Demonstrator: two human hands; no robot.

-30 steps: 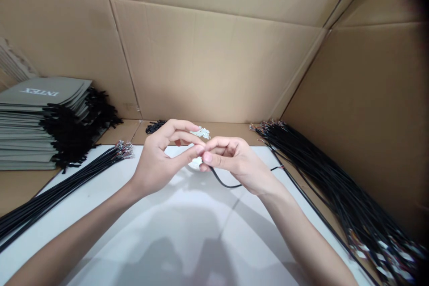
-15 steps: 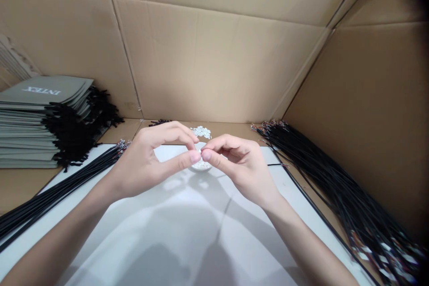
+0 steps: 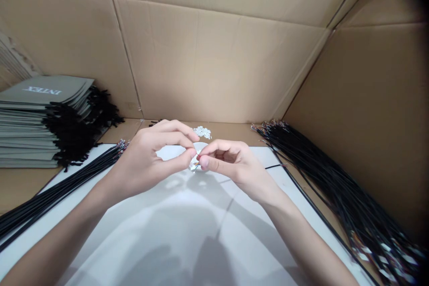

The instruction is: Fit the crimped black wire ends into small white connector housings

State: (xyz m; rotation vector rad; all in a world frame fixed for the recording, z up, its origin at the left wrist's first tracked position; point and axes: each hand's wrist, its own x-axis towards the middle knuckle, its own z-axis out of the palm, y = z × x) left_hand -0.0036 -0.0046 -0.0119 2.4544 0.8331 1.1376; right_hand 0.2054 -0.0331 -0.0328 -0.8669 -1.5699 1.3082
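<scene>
Near the centre, my left hand (image 3: 157, 152) pinches something small between thumb and index fingertip, too small to name. Close against it on the right, my right hand (image 3: 231, 158) has thumb and index finger together on thin coloured wires (image 3: 196, 164), whose ends show between the two hands. A small white piece hangs by the wires. Behind the fingertips a small white bowl (image 3: 201, 145) is partly hidden. A black cable (image 3: 275, 166) lies to the right of my right hand on the white surface (image 3: 161, 228).
Small white pieces (image 3: 203, 132) lie in a pile on cardboard behind the bowl. Black cables (image 3: 80, 172) lie at left, and a larger bundle (image 3: 328, 178) at right. Grey sleeves (image 3: 30, 129) with black ties are stacked far left. Cardboard walls (image 3: 214, 58) stand behind.
Coloured wires and a white piece now show between my fingertips. Both hands have shifted slightly, and my right fingers sit slightly lower.
</scene>
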